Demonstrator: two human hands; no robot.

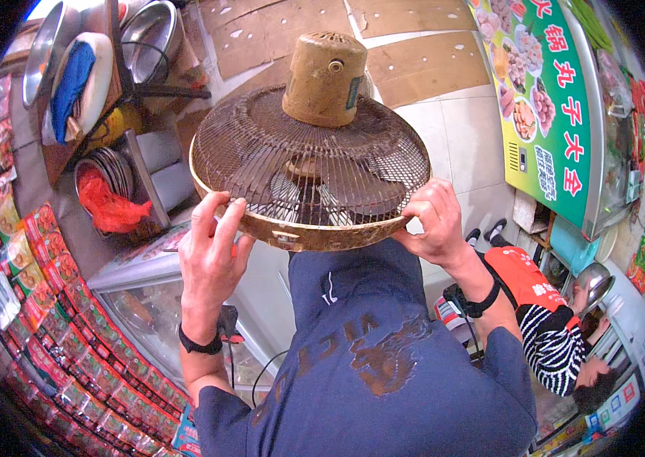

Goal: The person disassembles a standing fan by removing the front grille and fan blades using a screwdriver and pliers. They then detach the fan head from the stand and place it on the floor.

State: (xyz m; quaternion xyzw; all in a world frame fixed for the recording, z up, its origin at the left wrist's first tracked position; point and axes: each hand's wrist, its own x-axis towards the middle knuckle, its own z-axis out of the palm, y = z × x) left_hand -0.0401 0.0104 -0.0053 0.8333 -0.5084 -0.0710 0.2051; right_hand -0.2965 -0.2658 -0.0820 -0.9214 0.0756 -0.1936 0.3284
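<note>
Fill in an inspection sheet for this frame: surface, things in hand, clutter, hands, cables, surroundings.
Surface: tiled floor partly covered with flattened cardboard.
Things in hand: dusty fan, wire grille and rim grimy, brown motor housing on the far side.
Clutter: metal bowls, blue cloth, red bag in stacked bowls.
Hands: left hand and right hand each grip the fan rim on opposite sides; both wrists carry black bands.
Cables: thin dark cord beside the left forearm.
Surroundings: glass-topped freezer, packaged goods, green display cabinet, a person crouching at right.
</note>
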